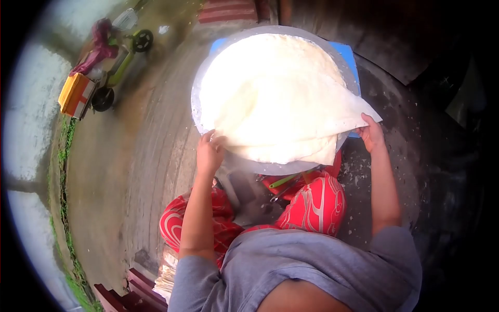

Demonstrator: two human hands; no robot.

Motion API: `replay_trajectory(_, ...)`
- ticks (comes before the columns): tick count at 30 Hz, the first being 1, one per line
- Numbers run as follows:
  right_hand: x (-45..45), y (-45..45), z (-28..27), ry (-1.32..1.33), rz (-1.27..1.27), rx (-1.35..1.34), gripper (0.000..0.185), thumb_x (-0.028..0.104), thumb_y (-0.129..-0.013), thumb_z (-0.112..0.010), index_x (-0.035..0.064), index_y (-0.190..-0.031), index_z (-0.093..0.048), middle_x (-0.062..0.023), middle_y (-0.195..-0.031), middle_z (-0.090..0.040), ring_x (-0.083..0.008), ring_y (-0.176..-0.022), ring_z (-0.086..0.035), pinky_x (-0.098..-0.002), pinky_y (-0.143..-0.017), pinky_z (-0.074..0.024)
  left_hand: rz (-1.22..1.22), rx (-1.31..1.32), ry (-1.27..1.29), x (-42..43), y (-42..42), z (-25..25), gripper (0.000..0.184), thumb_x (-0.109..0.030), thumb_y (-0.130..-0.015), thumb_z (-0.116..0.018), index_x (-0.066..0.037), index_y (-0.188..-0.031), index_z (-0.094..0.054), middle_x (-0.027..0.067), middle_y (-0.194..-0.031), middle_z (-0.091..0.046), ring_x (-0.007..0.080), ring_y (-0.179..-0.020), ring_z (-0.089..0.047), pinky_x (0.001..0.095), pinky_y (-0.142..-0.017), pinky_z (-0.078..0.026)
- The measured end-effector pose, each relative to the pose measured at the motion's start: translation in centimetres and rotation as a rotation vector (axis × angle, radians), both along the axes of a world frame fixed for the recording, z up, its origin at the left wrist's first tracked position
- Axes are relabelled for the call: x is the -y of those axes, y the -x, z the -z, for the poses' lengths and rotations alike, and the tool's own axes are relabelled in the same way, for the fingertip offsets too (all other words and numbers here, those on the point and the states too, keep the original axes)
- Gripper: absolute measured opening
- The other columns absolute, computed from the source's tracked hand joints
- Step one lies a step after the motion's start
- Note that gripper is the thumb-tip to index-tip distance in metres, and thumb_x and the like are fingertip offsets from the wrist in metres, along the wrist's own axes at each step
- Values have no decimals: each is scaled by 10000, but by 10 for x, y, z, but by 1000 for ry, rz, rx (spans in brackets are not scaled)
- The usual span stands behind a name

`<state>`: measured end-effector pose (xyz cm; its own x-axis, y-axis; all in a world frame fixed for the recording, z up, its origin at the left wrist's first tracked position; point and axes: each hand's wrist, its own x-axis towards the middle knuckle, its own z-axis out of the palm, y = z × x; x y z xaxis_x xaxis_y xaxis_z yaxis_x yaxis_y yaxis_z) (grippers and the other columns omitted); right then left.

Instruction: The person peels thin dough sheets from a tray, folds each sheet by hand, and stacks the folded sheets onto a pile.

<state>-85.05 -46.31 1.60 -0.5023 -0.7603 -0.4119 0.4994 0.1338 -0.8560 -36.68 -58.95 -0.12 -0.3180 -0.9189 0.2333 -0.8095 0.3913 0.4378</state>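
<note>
A wide, pale, thin sheet lies over a round grey tray, with a folded or overlapping layer across its right and front parts. The sheet is so bright that its surface detail is washed out. My right hand pinches the sheet's pointed right corner, which sticks out past the tray's rim. At the front left rim, my left hand has its fingers closed at the sheet's edge. Blue material shows under the tray.
A green scooter with an orange and white box stands at the upper left. A green-handled tool lies between my legs, below the tray. Red steps are at the top, and a stack of thin pale pieces sits at the lower left.
</note>
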Motion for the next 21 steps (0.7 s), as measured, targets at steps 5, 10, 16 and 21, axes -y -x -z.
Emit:
replay_trajectory(5,-14,-6,8,-36,47,-11,310,213,-825,-662,103,-1097,-562,-2,-945,-622,-112,-755,-569,-248,-596,-454,-223,-308,-88,-9,21,16,457,-129,-736,-675,-88,-1179,-569,171,-1212,-539,318,-1074,-535,395,-888,-451)
replay_trajectory(10,-10,-2,14,-46,20,-23,304,210,-821,-670,118,-1092,-567,2,-936,-625,-109,-754,-577,-241,-583,-456,-318,-218,-107,11,27,4,726,-170,-707,-763,-97,-1344,-422,131,-1120,-557,265,-979,-546,379,-812,-469)
replay_trajectory(16,-9,1,19,-60,34,-20,301,204,-818,-670,117,-1087,-569,-1,-936,-626,-113,-744,-579,-241,-573,-455,-156,255,181,41,41,-29,414,-184,-699,-742,-121,-1098,-649,96,-1096,-587,273,-1006,-529,368,-828,-461)
replay_trajectory(21,-7,-2,14,-56,53,-15,303,197,-816,-669,113,-1090,-569,0,-940,-626,-110,-752,-579,-240,-570,-455,-46,-252,-416,81,40,-37,131,-175,-799,-589,-54,-825,-632,93,-823,-642,241,-741,-635,353,-616,-483)
